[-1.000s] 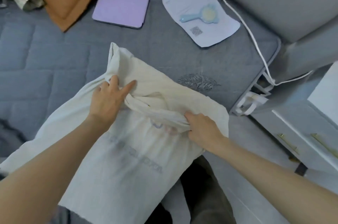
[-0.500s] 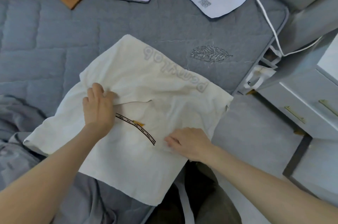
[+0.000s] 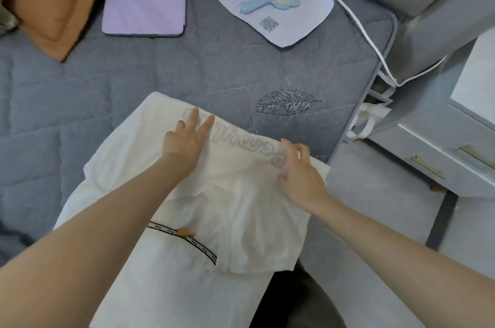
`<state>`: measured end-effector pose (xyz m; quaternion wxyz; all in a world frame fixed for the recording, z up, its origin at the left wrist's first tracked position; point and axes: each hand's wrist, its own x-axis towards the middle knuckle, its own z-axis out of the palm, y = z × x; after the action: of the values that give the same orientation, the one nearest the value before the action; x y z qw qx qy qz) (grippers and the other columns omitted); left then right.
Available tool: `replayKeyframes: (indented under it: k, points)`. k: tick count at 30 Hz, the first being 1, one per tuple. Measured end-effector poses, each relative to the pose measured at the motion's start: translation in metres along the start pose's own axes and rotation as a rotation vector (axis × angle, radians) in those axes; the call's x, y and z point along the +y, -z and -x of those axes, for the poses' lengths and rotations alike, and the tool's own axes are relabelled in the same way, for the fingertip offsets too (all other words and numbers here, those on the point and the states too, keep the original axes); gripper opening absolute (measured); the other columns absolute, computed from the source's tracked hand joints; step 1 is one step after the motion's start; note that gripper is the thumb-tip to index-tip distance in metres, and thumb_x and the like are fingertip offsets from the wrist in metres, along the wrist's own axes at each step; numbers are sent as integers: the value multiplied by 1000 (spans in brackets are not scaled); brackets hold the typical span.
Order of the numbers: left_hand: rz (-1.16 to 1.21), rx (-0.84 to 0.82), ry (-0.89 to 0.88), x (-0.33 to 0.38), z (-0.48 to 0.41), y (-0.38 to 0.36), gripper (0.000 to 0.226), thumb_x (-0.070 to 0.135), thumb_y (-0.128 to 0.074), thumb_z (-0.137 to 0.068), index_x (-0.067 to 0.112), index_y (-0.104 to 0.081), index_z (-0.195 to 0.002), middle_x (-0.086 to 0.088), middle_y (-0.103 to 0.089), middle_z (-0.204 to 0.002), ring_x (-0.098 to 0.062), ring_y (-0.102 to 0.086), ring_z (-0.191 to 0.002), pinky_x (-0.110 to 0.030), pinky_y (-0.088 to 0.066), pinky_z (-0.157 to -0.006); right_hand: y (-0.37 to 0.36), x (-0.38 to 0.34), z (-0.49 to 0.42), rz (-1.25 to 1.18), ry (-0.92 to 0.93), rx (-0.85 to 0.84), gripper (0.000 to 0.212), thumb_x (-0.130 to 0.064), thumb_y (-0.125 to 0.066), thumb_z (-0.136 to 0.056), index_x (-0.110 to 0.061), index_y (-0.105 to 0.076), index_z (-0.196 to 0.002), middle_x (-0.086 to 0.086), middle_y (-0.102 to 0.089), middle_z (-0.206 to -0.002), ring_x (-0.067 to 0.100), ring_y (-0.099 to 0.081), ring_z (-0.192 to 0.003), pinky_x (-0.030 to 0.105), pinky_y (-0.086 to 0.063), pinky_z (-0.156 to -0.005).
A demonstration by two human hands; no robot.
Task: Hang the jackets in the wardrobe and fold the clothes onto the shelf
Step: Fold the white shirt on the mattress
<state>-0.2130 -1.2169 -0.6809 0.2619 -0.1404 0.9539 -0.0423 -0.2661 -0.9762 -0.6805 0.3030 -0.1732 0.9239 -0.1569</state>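
Folding step, mid-fold. White T-shirt (image 3: pixel 241 207) lies bottom centre of frame on the grey mattress (image 3: pixel 134 81), its top part doubled over. Faint mirrored lettering shows through, with black neck tape at lower centre. Left hand (image 3: pixel 184 143) is flat, fingers straight, pressing the fold. Right hand (image 3: pixel 300 169) has fingers bent at the shirt's right edge; can't tell if it's pinching. Next, likely: smooth it and fold again, keeping the edges aligned.

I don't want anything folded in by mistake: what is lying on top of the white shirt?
Only the left hand, flat with fingers spread, and the right hand, fingers touching the cloth. The white shirt is folded over itself, so anything between its layers is hidden.
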Motion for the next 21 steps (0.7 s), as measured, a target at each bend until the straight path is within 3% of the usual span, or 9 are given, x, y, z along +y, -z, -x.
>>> replayKeyframes:
  k: [2, 4, 8, 10, 12, 16, 21]
  points:
    - [8, -4, 25, 1, -14, 2, 95, 1, -49, -89, 29, 20, -148, -11, 19, -157, -26, -41, -117, -27, -41, -69, 3, 2, -11, -12, -33, -33, 75, -15, -58, -86, -25, -16, -148, 8, -22, -140, 34, -60, -94, 38, -49, -74]
    - [27, -18, 45, -1, -25, 4, 94, 2, -52, -88, 26, 16, -149, -10, 12, -157, -27, -45, -113, -28, -44, -71, 5, 5, -22, 12, -52, -62, 68, -22, -64, -84, -21, -27, -141, 8, -29, -132, 35, -60, -96, 40, -49, -76]
    - [34, -34, 59, -5, -37, 11, 80, 0, -56, -85, 20, -11, -148, -10, -17, -143, -27, -58, -96, -30, -43, -65, 10, 13, -37, 50, -47, -169, 30, -32, -65, -84, -16, -43, -98, 4, -42, -100, 31, -56, -96, 35, -39, -68]
    - [5, -77, 42, -9, -42, 17, 72, -1, -55, -84, 19, -18, -143, -9, -21, -138, -27, -62, -92, -31, -41, -63, 16, 14, -43, 79, -41, -219, 27, -32, -62, -85, -18, -42, -76, 4, -47, -88, 30, -58, -93, 32, -34, -64]
    - [-120, -143, -11, -13, -49, 27, 74, 3, -57, -85, 18, -15, -144, -8, -23, -140, -24, -62, -98, -29, -41, -66, 24, 13, -49, 82, -55, -238, 30, -31, -62, -85, -21, -40, -67, 7, -59, -88, 30, -60, -91, 31, -34, -63]
    - [-281, -260, -61, -15, -58, 51, 72, 9, -61, -86, 14, -18, -144, -7, -27, -143, -21, -57, -114, -27, -44, -78, 36, 10, -52, 92, -73, -216, 30, -26, -60, -85, -22, -36, -66, 8, -64, -93, 31, -61, -90, 32, -35, -62]
    - [-281, -145, -9, -13, -73, 90, 67, 4, -63, -82, 12, -24, -136, -7, -34, -131, -22, -61, -103, -26, -40, -66, 76, 5, -63, 177, -27, -6, 10, -27, -54, -91, -18, -48, -91, 6, -57, -99, 32, -60, -92, 33, -38, -66]
